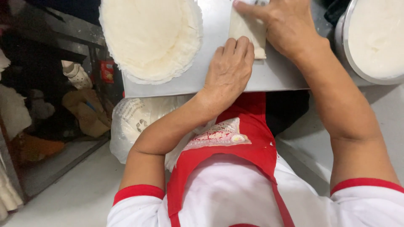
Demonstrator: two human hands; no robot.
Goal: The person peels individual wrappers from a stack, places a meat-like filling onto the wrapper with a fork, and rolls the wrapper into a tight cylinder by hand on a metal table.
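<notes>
Both hands press on a folded pale wrapper (249, 31) lying on the grey tabletop (219, 75), toward its far edge. Left hand (229, 71) lies flat, fingers together on the wrapper's near end. Right hand (280, 23) flat on its far side, fingers extended. Round stack of thin wrappers (151, 38) sits left; metal bowl of white filling (374, 38) at right edge.

Steel worktop (273, 77) bearing wrappers (151, 35), roll (248, 31)

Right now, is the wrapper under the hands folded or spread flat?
Folded: the wrapper is a narrow rectangle pressed by the left hand and right hand.
</notes>
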